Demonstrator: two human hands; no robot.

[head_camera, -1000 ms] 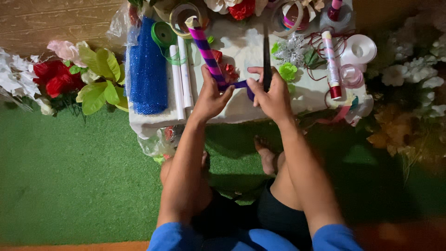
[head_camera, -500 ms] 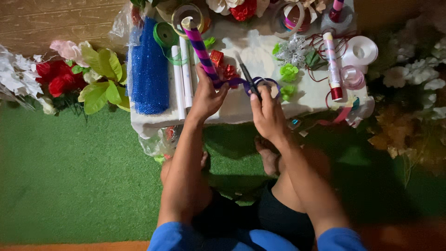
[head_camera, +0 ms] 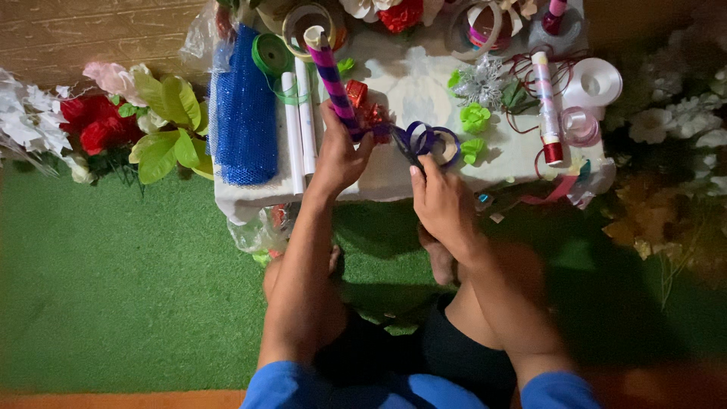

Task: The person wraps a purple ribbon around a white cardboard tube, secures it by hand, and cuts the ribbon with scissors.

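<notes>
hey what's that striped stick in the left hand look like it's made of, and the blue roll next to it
Striped stick: seemingly a paper or card tube wrapped in glossy purple and pink ribbon; its open pale end suggests a hollow core. Blue roll: looks like mesh or netting, with an open weave and faint sparkle, probably synthetic.

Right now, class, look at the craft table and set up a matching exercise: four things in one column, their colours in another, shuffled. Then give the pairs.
Things:
1. mesh roll
2. striped tube held in the left hand
3. ribbon spool
4. small paper flower

Colours:
A. white
B. light green
C. blue
D. purple and pink

Pairs: 1-C, 2-D, 3-A, 4-B
</notes>
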